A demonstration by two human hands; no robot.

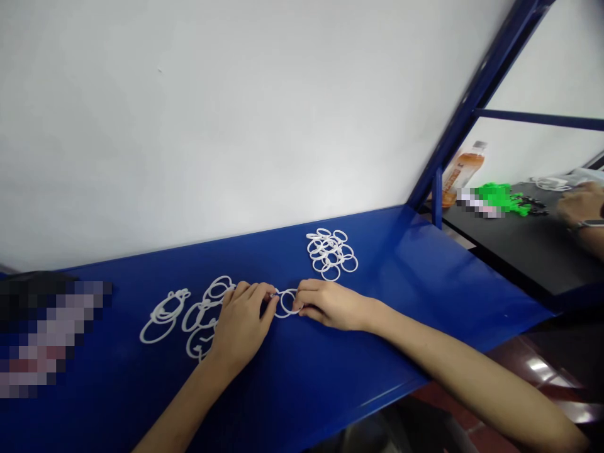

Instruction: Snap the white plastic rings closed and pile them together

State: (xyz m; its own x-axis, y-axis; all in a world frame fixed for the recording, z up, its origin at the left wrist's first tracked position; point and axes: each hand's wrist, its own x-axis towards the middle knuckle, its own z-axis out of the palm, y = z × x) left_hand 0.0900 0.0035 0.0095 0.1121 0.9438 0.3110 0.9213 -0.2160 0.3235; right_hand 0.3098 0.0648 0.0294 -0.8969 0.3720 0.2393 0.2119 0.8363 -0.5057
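My left hand and my right hand meet over a blue shelf. Both pinch the same white plastic ring between their fingertips, the left at its left side, the right at its right side. Under and left of my left hand lie linked white rings. Further left sits another linked set of larger rings. A pile of loose small white rings lies just beyond my right hand.
A white wall rises behind the shelf. A blue frame post slants up at right. Beyond it, a dark table holds an orange bottle, green plastic parts and another person's hand. A blurred patch covers the far left.
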